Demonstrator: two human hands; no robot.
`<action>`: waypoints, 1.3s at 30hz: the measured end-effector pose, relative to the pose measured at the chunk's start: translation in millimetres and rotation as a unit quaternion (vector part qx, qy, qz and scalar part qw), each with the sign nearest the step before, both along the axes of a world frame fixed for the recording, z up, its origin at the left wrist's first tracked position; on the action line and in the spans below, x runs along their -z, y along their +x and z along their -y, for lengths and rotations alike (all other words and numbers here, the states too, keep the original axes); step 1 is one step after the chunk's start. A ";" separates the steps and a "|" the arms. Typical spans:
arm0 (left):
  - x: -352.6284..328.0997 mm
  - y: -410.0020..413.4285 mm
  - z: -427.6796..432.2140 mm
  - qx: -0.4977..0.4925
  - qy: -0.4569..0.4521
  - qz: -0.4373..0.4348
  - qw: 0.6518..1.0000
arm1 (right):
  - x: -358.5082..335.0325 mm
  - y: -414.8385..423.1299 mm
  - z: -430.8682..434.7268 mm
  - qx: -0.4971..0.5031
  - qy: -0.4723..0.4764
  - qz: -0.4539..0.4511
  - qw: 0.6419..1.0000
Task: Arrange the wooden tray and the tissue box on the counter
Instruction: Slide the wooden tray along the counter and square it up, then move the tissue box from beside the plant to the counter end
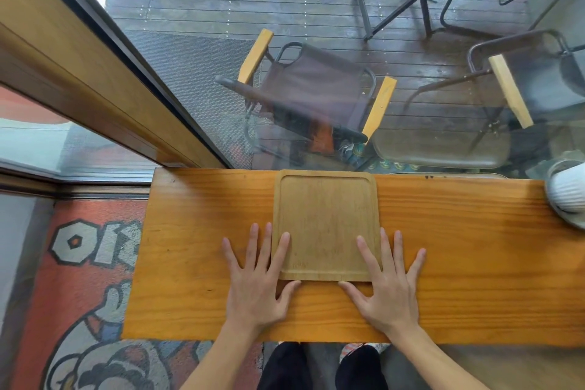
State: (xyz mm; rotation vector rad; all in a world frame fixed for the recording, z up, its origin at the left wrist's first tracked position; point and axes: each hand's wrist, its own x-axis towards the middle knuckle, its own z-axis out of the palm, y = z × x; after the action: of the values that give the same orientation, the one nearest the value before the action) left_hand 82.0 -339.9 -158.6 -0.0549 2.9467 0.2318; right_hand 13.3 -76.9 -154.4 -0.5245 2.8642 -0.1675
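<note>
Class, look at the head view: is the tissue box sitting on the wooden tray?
No: the wooden tray holds nothing except fingertips of both hands, and no tissue box shows.

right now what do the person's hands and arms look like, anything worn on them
Both are bare: the left hand and right hand show no gloves, rings, watch or bracelets, and the forearms have no sleeves in view. Nails look short and unpainted.

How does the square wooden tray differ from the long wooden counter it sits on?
The wooden tray is pale and matte; the counter is deeper orange and glossier. The tray is squarish with rounded corners and a raised rim; the counter is a long flat plank with squarer corners. Both are wood, and both hands, left hand and right hand, rest flat across both.
</note>
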 end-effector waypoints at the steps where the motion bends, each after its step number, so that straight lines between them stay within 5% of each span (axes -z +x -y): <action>1: 0.3 0.1 -0.7 0.000 -0.002 -0.001 1.000 | -0.1 -0.5 0.4 0.000 0.001 0.001 1.000; 16: -7.3 -3.4 -2.8 -0.003 0.008 0.030 1.000 | -6.6 -3.4 3.1 -0.012 0.020 0.025 0.999; 23: -51.8 -15.0 -3.1 -0.040 0.015 0.189 0.981 | -43.8 -7.6 7.0 0.018 0.012 0.138 0.990; 27: -96.6 -27.7 -19.4 -0.141 0.104 0.278 0.944 | -87.5 -41.0 -6.3 0.053 -0.099 0.304 0.946; 30: -126.0 -26.6 -59.1 -0.256 0.148 0.216 0.930 | -128.6 -62.6 -33.5 0.182 -0.280 0.407 0.850; 33: -146.6 -29.2 -120.1 -0.305 0.200 0.123 0.923 | -154.0 -64.8 -88.0 0.287 -0.344 0.424 0.787; 37: -170.5 -46.5 -220.1 -0.353 0.328 0.080 0.873 | -179.8 -62.1 -184.3 0.324 -0.363 0.400 0.777; 39: -174.0 -60.5 -273.4 -0.341 0.357 0.105 0.863 | -192.4 -63.5 -236.0 0.283 -0.309 0.353 0.836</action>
State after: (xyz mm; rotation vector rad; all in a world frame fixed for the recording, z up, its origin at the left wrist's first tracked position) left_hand 21.6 -66.6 15.4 -0.9391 2.3171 1.2851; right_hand -50.2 159.1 37.9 0.2884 2.0792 -1.1418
